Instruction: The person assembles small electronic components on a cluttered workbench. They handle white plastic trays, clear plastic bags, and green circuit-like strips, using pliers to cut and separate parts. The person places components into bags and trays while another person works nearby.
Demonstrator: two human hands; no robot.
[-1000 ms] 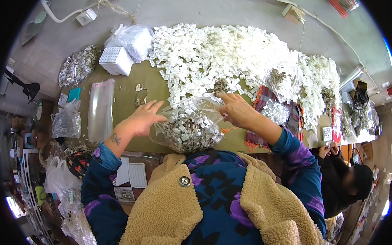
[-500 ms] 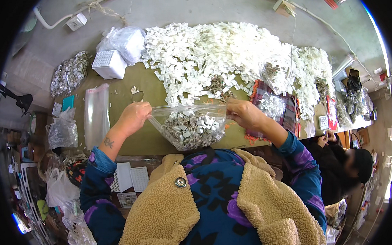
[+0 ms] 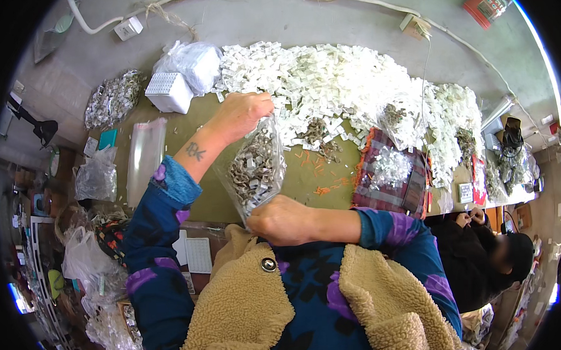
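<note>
A clear plastic bag (image 3: 256, 170) full of small white and brownish pieces is stretched at a slant between my hands, above the green tabletop. My left hand (image 3: 245, 113), farther from me, is closed on the bag's far end. Close to my chest, my right hand (image 3: 280, 221) grips the near end in a fist. Just beyond the bag spreads a big heap of small white packets (image 3: 326, 73). Right of the bag, loose orange bits (image 3: 324, 190) and brownish clumps (image 3: 316, 130) are scattered.
A plaid cloth (image 3: 381, 192) carries a pile of clear pieces. On the left are a white tray stack (image 3: 169, 92), flat plastic sleeves (image 3: 147, 159), a filled bag (image 3: 112, 100) and a crumpled bag (image 3: 96, 178). A person in dark clothes (image 3: 465, 254) sits at the right.
The bag, earlier held level by both upper corners, is now turned end-on. My left hand has moved up and right; my right hand has come down and left toward my chest.
</note>
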